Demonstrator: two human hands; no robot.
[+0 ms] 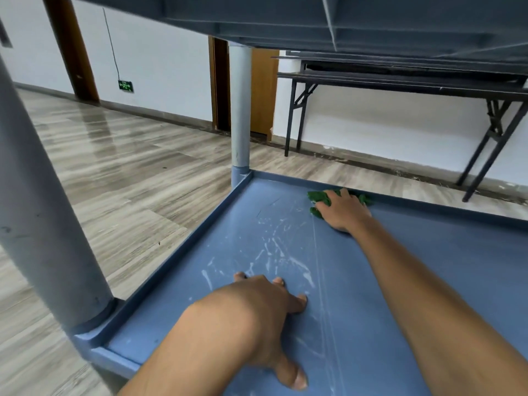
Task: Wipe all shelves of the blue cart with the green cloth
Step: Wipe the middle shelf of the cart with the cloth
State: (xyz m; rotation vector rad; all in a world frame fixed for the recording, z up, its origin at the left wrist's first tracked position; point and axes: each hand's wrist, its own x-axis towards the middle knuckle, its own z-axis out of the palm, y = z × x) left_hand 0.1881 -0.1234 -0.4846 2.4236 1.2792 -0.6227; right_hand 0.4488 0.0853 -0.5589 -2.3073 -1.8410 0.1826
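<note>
I look in under an upper shelf [343,21] of the blue cart at a lower shelf [185,295], which is scuffed with white streaks. My right hand [344,210] reaches to the far rim and presses the crumpled green cloth [318,197] flat against the shelf; cloth shows on both sides of the hand. My left hand [257,315] rests palm down on the near part of the shelf, fingers spread, holding nothing.
Grey cart posts stand at the near left [43,224] and the far corner [240,110]. Wood-look floor [128,155] lies to the left. Black folding tables [400,81] stand against the white wall beyond the cart, beside a brown door [263,90].
</note>
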